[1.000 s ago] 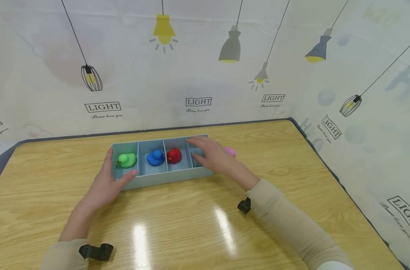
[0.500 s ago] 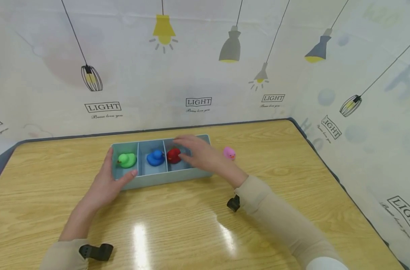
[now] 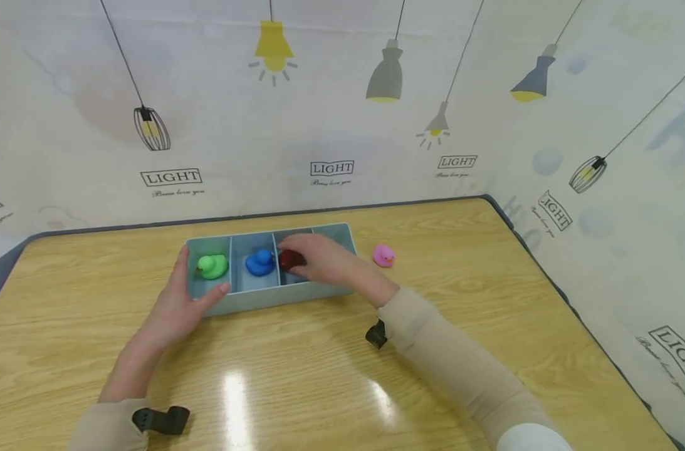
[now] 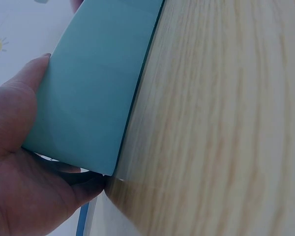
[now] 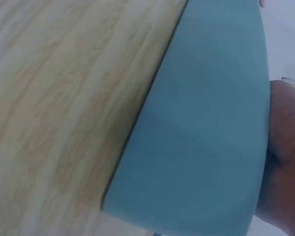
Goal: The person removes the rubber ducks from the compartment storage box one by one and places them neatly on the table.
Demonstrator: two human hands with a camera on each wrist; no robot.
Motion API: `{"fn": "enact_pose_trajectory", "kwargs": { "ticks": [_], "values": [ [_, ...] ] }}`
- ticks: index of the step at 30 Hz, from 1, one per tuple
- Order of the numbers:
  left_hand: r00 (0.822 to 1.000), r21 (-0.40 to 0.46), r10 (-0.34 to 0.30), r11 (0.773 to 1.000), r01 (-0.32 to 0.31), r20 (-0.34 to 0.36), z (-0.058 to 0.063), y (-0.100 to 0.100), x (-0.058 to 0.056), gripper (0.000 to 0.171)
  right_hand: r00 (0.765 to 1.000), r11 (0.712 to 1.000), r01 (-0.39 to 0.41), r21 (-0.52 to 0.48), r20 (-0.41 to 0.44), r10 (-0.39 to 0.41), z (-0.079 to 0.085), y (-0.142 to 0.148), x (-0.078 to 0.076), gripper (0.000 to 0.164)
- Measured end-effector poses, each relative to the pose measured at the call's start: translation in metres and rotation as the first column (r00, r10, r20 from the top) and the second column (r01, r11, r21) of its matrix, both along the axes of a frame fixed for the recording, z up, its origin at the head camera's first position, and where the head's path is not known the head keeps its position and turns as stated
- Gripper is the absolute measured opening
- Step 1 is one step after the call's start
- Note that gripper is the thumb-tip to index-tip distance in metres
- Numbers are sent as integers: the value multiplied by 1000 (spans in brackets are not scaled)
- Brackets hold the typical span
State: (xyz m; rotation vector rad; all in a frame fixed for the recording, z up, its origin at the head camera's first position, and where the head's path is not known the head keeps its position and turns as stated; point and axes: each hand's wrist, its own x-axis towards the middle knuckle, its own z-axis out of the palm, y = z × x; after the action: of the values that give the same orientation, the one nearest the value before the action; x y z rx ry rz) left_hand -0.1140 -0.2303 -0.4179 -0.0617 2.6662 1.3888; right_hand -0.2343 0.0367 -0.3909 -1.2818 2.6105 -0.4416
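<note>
A light blue divided box [image 3: 257, 302] lies lengthwise near the back of the table. My left hand [image 3: 173, 307] grips its left end, thumb on the front wall and fingers along the end wall; the left wrist view shows this thumb [image 4: 32, 73] at the rim. Inside the third compartment from the left, my right hand [image 3: 322, 260] holds a red toy duck [image 3: 287, 259] between thumb and fingers, partly hiding it. A blue toy duck [image 3: 260, 263] sits in the second compartment and a green toy duck [image 3: 212, 267] in the first. In the right wrist view the front wall hides my fingertips.
On the table [image 3: 297, 363], just right of the box, rests a pink toy duck [image 3: 383, 255]. A wall sheet [image 3: 224, 94] printed with lamps stands behind the table's back edge and along its right side.
My right hand has moved left from the rightmost compartment to the red toy duck and closed around it. The pink toy duck came into full view. My left hand stayed put.
</note>
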Motion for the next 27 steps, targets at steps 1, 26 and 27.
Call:
{"fn": "enact_pose_trajectory", "kwargs": {
  "ticks": [1,26,27],
  "values": [
    [1000,3,1,1000,-1,-1,0,0,0,111,1000,1000,0,11,4,0,0,-1,0,47],
    [1000,4,-4,1000,4,-13,1,-1,1,111,998,998,58,17,-33,-57,-6,-13,-3,29],
    [1000,4,-5,1000,5,-12,1,-1,1,111,998,998,58,9,-25,-58,-6,-12,-3,29]
  ]
}}
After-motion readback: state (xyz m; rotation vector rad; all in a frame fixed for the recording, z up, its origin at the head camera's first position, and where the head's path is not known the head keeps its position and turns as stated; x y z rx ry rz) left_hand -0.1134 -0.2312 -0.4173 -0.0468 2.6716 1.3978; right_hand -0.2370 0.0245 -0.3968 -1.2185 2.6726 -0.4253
